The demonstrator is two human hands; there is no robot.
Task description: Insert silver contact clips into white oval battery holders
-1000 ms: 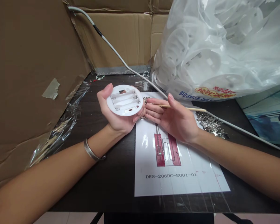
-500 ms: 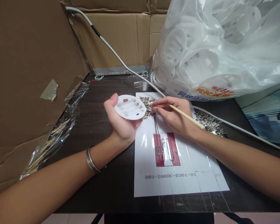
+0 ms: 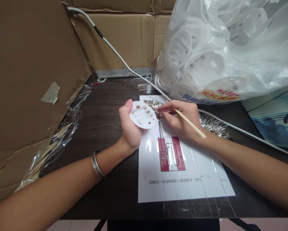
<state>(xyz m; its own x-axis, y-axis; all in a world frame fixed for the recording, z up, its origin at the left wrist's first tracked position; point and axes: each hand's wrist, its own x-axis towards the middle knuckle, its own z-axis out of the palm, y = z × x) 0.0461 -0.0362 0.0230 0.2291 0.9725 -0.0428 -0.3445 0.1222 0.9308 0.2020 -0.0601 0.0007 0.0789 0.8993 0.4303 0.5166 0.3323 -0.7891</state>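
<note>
Held by its edge in my left hand [image 3: 130, 126] is a round white plastic battery cover [image 3: 141, 116] with slots and small metal pieces in it; it tilts toward the right. Close to its right edge is my right hand [image 3: 182, 117], closed around a thin wooden stick [image 3: 190, 123] that slants back over the wrist. Its thumb and forefinger come together at a pile of small shiny metal contacts [image 3: 151, 104]. Whether a contact sits between the fingertips is too small to tell. The pile lies on a printed sheet [image 3: 158, 192] and is partly covered by the cover.
A second heap of metal contacts [image 3: 216, 126] lies right of my right wrist. Behind it bulges a clear plastic bag [image 3: 261, 61] full of round white parts. A white cable [image 3: 119, 56] crosses the dark table [image 3: 105, 96]. Cardboard walls [image 3: 124, 35] stand at the back and left.
My left hand has moved to the right with the cover, which is now tilted more and nearer the right fingertips. My right hand and the stick have shifted only slightly.
</note>
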